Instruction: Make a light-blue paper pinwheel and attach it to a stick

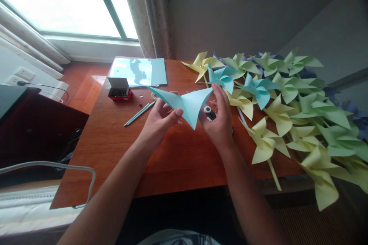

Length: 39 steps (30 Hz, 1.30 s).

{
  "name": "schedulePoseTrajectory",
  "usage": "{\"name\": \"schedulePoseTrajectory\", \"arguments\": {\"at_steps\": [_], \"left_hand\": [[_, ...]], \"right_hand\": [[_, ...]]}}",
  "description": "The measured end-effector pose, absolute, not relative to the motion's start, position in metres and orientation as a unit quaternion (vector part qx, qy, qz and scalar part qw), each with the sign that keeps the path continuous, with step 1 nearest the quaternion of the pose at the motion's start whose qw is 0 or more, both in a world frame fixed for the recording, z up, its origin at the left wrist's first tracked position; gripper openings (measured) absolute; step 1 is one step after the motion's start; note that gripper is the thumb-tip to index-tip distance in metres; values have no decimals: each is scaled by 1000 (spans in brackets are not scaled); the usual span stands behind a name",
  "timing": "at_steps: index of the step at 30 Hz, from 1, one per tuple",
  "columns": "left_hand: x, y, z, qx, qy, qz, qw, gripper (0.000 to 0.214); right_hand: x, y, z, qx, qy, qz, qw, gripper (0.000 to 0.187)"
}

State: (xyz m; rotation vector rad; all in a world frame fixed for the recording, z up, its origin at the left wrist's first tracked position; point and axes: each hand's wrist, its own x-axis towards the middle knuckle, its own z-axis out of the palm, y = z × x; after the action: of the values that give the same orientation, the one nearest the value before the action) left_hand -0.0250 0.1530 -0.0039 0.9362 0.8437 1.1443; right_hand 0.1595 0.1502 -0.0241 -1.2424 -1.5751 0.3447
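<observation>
Between my two hands, above the middle of the table, is a light blue paper pinwheel piece with its blades spread and a point hanging down. My left hand grips its left side, the thumb lying near the paper's lower edge. On the other side, my right hand has its fingertips at the upper right corner of the paper. Behind the right fingers sits a roll of tape, partly hidden, next to a dark object I cannot make out. The paper hides the tabletop behind it.
Many finished yellow, green and blue pinwheels cover the table's right side. At the back left lie light blue sheets and an open red box of small dark pieces. Blue paper sticks rest on the wooden table.
</observation>
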Motion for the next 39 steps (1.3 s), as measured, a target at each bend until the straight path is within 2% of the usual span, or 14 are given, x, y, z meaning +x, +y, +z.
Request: {"name": "schedulePoseTrajectory", "arguments": {"at_steps": [2, 5, 13, 22, 33, 39], "left_hand": [[-25, 153, -4, 422, 384, 497, 654, 53], [-26, 152, -4, 438, 399, 480, 648, 52], [-25, 152, -2, 465, 394, 442, 659, 57], [-31, 151, -3, 453, 383, 438, 676, 46], [-35, 151, 7, 370, 403, 439, 713, 21], [-38, 152, 6, 330, 407, 445, 726, 30]], "right_hand": [[161, 150, -20, -526, -679, 87, 504, 51], [161, 150, -17, -526, -702, 55, 477, 35], [162, 150, -16, -513, -712, 78, 472, 16], [165, 146, -11, -562, -568, 276, 534, 20], [168, 152, -12, -479, -418, 498, 590, 24], [172, 152, -9, -455, -353, 579, 577, 27]]}}
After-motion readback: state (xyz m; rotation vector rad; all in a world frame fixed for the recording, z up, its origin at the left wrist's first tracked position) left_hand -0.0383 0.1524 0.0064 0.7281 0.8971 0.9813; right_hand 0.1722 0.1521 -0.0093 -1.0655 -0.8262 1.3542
